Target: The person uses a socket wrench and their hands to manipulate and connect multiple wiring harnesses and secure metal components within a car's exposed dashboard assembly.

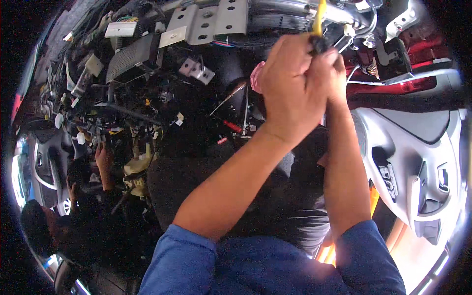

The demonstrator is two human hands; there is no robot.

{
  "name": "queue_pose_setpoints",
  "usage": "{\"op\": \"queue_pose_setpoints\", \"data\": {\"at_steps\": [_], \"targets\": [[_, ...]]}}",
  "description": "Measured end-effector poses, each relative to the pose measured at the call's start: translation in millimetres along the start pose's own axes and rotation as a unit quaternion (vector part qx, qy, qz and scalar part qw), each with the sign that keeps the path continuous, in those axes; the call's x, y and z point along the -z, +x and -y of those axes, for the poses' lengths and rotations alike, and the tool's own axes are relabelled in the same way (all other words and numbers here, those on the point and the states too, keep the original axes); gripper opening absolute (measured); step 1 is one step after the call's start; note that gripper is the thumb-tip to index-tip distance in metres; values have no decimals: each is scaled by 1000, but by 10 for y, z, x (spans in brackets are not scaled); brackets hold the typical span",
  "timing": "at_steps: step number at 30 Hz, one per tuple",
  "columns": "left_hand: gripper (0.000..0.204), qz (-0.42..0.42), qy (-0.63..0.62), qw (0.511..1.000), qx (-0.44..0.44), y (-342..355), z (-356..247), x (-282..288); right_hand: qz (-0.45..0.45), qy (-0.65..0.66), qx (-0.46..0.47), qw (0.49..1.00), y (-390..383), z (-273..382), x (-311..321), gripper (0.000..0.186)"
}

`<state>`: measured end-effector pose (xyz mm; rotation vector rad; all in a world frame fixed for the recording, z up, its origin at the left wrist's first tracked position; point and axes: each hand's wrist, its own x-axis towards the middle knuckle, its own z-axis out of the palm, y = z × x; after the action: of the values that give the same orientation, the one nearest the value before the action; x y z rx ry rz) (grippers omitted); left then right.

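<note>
My left hand is raised at the upper middle, fingers curled closed around a small black piece. A yellow strip-like length runs up from that piece; I cannot make out whether it is a wire or a handle. Just behind and to the right, my right hand meets the left, its fingers bent in at the same black piece. Much of the right hand is hidden by the left. Both hands are just below bare metal bars and brackets of a stripped car dashboard.
A screwdriver and a red-handled tool lie among small parts below. A metal bracket and a perforated grey box are upper left. The door stands open on the right. A co-worker's hand works at left.
</note>
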<state>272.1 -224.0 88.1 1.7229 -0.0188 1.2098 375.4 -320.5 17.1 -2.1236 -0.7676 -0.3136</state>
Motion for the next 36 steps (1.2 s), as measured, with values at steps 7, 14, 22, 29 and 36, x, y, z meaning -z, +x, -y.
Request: {"op": "queue_pose_setpoints", "data": {"at_steps": [7,14,22,29,36], "targets": [[23,-74,-392,868,295,94,-730,-487,-359,344,-242,833,-15,1926,256,67],[23,-34,-568,702,428,167,-1198,-605,77,395,-524,751,859,-870,-22,37],[21,9,-421,782,460,-376,-522,-409,-4,700,-273,660,237,-416,-113,35],[32,-31,-286,792,538,-681,166,86,-7,435,-315,844,336,-38,-201,33],[47,-155,-232,770,574,-468,949,652,4,348,-286,893,354,-284,-203,42]]}}
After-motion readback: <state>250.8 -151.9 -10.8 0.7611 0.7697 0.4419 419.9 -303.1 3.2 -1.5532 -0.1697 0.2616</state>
